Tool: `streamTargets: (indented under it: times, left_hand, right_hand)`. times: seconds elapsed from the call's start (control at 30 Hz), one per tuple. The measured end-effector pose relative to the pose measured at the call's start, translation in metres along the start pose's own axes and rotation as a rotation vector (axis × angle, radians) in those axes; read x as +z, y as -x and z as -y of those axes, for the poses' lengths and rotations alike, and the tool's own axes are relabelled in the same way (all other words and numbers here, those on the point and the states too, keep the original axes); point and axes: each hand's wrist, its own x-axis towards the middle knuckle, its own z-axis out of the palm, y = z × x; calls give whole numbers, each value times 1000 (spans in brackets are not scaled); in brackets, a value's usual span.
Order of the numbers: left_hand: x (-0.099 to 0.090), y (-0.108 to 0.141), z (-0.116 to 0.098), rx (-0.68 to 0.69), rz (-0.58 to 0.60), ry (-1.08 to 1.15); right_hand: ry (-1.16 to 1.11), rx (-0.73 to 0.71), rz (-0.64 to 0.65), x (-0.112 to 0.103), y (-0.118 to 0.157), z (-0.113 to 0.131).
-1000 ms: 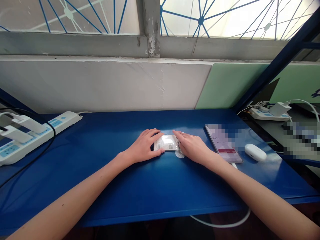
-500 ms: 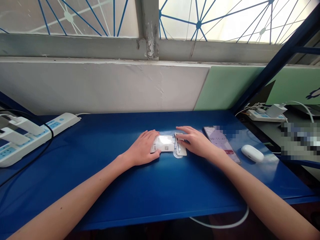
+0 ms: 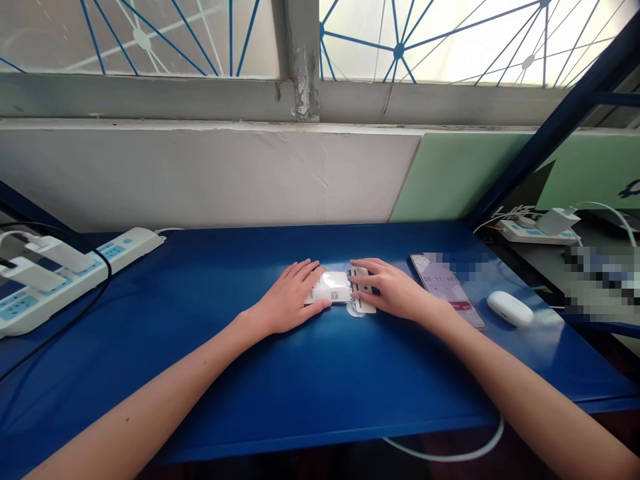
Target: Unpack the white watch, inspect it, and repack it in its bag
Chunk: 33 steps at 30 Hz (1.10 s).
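A small white package with a printed code [image 3: 336,288] lies flat on the blue desk [image 3: 320,380]. Over its left end rests my left hand [image 3: 295,293], open, fingers stretched away from me and thumb along the near edge. Against the package's right end is a narrow pale card-like strip [image 3: 369,308], with a clear round-edged piece [image 3: 354,312] showing from under it. My right hand [image 3: 387,287] lies over this strip, fingers spread and pointing left, fingertips near the package's right edge. The fingers hide part of the strip, so its kind is unclear.
A phone showing a timer [image 3: 445,287] lies right of my right hand, with a white earbud case [image 3: 510,309] beyond it. On the left sits a white power strip [image 3: 120,250] with plugs and a black cable [image 3: 103,283]. A wall [image 3: 225,177] backs the desk.
My right hand's fingers have come down over the narrow strip, the lower ones now reaching its left edge. The left hand stays on the package. The whole view has shifted slightly.
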Motion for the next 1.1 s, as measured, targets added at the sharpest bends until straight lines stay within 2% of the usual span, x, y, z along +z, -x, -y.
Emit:
streamTargets:
  times: [0.3, 0.6, 0.8, 1.1]
  left_hand:
    - [2, 1, 3, 23, -36, 4]
    - [2, 1, 2, 35, -52, -12]
    - [3, 1, 1, 30, -50, -23]
    - [2, 1, 1, 35, -63, -15]
  right_hand:
    - [-2, 8, -17, 7, 0, 1]
    - [-100, 83, -68, 18, -3, 4]
    - [-84, 9, -127, 20, -5, 3]
    - [-97, -89, -174, 12, -5, 3]
